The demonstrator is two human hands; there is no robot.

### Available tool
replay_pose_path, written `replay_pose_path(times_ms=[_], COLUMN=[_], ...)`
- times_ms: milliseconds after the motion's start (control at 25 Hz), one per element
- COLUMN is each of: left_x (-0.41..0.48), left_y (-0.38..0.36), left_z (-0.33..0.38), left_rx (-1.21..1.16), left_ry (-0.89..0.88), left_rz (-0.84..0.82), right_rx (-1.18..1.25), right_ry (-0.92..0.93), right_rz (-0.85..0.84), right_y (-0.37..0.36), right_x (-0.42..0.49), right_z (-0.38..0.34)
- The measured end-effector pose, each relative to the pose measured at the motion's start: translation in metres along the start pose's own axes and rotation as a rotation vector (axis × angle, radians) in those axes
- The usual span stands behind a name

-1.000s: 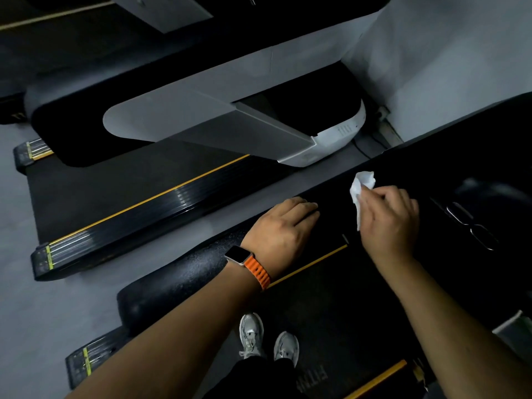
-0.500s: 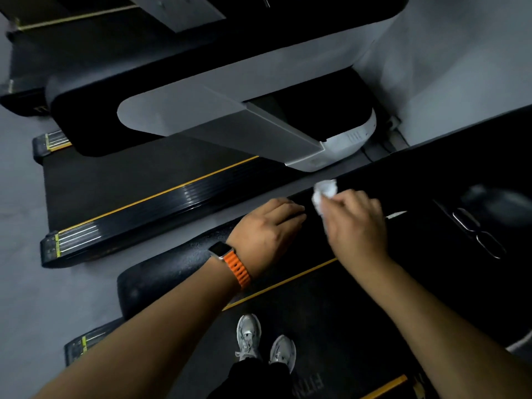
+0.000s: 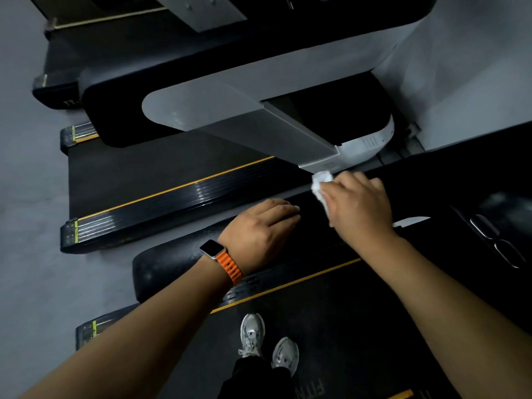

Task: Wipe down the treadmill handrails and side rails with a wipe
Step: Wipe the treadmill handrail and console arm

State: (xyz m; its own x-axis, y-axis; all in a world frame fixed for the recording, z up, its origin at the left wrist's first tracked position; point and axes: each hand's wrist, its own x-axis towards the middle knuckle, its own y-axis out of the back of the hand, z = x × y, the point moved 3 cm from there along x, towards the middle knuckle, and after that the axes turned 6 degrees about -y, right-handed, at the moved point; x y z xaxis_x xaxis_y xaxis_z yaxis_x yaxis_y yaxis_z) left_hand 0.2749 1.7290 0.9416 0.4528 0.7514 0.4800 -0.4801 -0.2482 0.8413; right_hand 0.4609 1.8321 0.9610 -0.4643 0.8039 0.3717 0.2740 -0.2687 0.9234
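Wiping the black handrail (image 3: 172, 263) while standing on the treadmill belt (image 3: 331, 326).
Grey shoes (image 3: 267, 341) are standing on the dark belt; beyond them the left hand (image 3: 259, 231), wearing an orange-strapped watch (image 3: 227, 263), is lying flat, fingers straight, on the rounded matte handrail. Just ahead, the right hand (image 3: 359, 208) is gripping a crumpled white wipe (image 3: 321, 181) against the rail's far edge, grey floor (image 3: 86, 277) lying open beyond.

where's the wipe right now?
Head view, right of centre: the wipe is gripped in the right hand on the black handrail, just beyond the left hand resting on the same rail.
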Motion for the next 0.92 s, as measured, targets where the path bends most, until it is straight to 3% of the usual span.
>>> replay_pose_path(times_ms=[80, 200, 280, 440, 600, 680, 800, 920], left_x=[0.001, 0.002, 0.001, 0.001, 0.001, -0.001, 0.002, -0.002], left_y=[-0.001, -0.002, -0.002, -0.002, -0.001, 0.001, 0.002, 0.007], left_z=[0.001, -0.001, -0.001, 0.001, -0.001, 0.0, 0.001, -0.001], left_rx=[0.015, 0.012, 0.016, 0.022, 0.003, 0.005, 0.033, 0.013], left_ry=[0.005, 0.0, 0.002, 0.015, 0.011, 0.016, 0.032, 0.033], left_rz=[0.002, 0.015, 0.022, 0.018, 0.034, 0.037, 0.057, 0.071], right_rx=[0.031, 0.066, 0.063, 0.033, 0.054, 0.016, 0.039, 0.081], right_ry=[-0.137, 0.064, 0.094, -0.237, -0.006, -0.053, -0.273, -0.11], right_rz=[0.012, 0.025, 0.061, 0.195, 0.197, 0.209, 0.231, 0.202], right_y=[0.003, 0.0, 0.004, 0.009, -0.002, 0.005, 0.005, -0.003], right_x=[-0.003, -0.024, -0.03, -0.05, -0.068, -0.064, -0.066, -0.07], right_z=[0.005, -0.034, -0.017, 0.0, -0.054, -0.026, -0.016, -0.074])
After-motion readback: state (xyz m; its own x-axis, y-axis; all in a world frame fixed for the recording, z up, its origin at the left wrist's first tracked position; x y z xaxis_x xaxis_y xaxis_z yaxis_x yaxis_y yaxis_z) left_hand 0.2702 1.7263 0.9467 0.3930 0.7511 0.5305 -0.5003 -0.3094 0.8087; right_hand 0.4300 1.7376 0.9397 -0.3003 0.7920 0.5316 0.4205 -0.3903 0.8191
